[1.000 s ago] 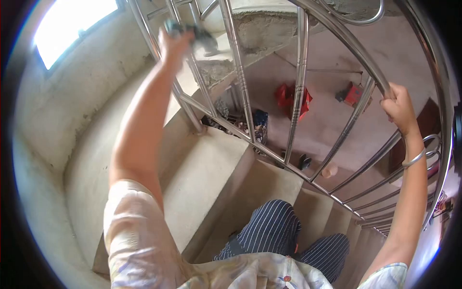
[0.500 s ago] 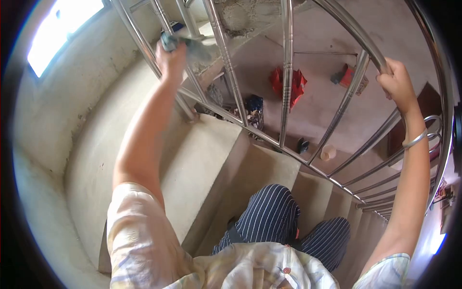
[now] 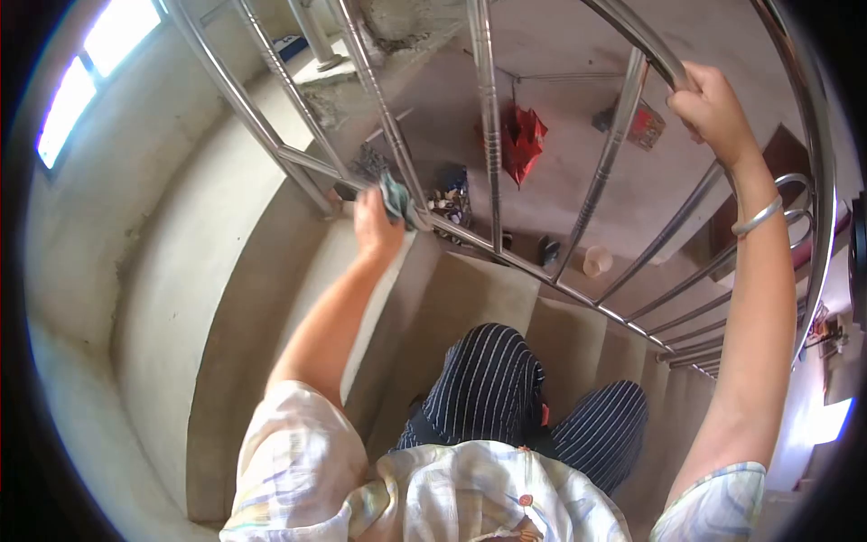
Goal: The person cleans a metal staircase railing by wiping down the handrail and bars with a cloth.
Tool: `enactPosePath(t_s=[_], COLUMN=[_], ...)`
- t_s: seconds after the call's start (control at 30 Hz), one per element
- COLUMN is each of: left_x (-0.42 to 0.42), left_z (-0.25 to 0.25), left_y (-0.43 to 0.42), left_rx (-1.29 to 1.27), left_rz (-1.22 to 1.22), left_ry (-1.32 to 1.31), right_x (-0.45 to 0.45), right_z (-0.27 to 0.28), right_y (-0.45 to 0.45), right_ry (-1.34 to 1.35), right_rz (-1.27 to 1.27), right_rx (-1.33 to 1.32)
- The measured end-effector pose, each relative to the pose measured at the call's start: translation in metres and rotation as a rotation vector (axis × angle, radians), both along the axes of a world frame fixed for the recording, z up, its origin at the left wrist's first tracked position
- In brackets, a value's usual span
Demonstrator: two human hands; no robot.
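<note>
My left hand (image 3: 375, 221) is closed on a grey-green cloth (image 3: 396, 200). The cloth lies against the lower rail (image 3: 461, 233) of a shiny metal railing, close to the foot of an upright bar (image 3: 384, 117). Farther right, my right hand (image 3: 713, 107) is wrapped round the curved metal handrail (image 3: 637, 34) at the top of the railing. A bangle (image 3: 759, 217) circles my right wrist.
Concrete steps (image 3: 483, 289) curve down beneath my striped knees (image 3: 488, 379). A plastered wall (image 3: 81, 226) with a bright window (image 3: 122, 32) rises at left. Beyond the bars, a red bag-like thing (image 3: 522, 149) and a pale bucket-like container (image 3: 596, 261) are on the level below.
My left hand has moved down with the cloth from high on an upright bar to the lower rail. My right hand still grips the handrail. The view has shifted slightly.
</note>
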State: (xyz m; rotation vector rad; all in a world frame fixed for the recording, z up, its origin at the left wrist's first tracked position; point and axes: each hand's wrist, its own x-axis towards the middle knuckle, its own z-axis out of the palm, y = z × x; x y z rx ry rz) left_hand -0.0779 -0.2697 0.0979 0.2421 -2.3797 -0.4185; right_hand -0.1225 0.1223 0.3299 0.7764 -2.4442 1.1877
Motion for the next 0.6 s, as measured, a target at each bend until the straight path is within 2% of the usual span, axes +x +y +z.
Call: enactPosePath(t_s=[0.13, 0.23, 0.3, 0.33, 0.43, 0.47, 0.53, 0.57, 0.6], left_x=[-0.016, -0.025, -0.024, -0.018, -0.003, 0.0, 0.005, 0.016, 0.03], left_z=[0.076, 0.063, 0.033, 0.022, -0.001, -0.009, -0.028, -0.03, -0.03], left_y=[-0.012, -0.026, -0.014, -0.001, 0.03, 0.029, 0.024, 0.03, 0.043], left_rx=[-0.195, -0.465, -0.459, -0.302, -0.038, -0.037, 0.621, 0.618, 0.445], left_rz=[-0.022, 0.027, -0.036, -0.051, 0.022, 0.025, 0.089, 0.089, -0.063], left_ry=[0.162, -0.103, 0.001, -0.077, 0.041, 0.042, -0.273, -0.272, -0.203], right_x=[-0.002, -0.008, -0.01, -0.01, -0.008, -0.007, -0.007, -0.008, -0.011], right_z=[-0.001, -0.005, -0.006, -0.006, -0.005, -0.005, -0.005, -0.005, -0.004], right_y=[0.001, 0.004, 0.007, 0.007, 0.005, 0.004, 0.003, 0.004, 0.004], right_ry=[-0.001, 0.033, 0.038, 0.02, -0.009, -0.014, 0.004, 0.024, 0.026], right_rz=[0.01, 0.014, -0.002, 0.011, 0.033, 0.04, 0.031, 0.015, 0.013], right_rx=[0.01, 0.022, 0.034, 0.02, 0.003, -0.004, 0.005, 0.014, 0.012])
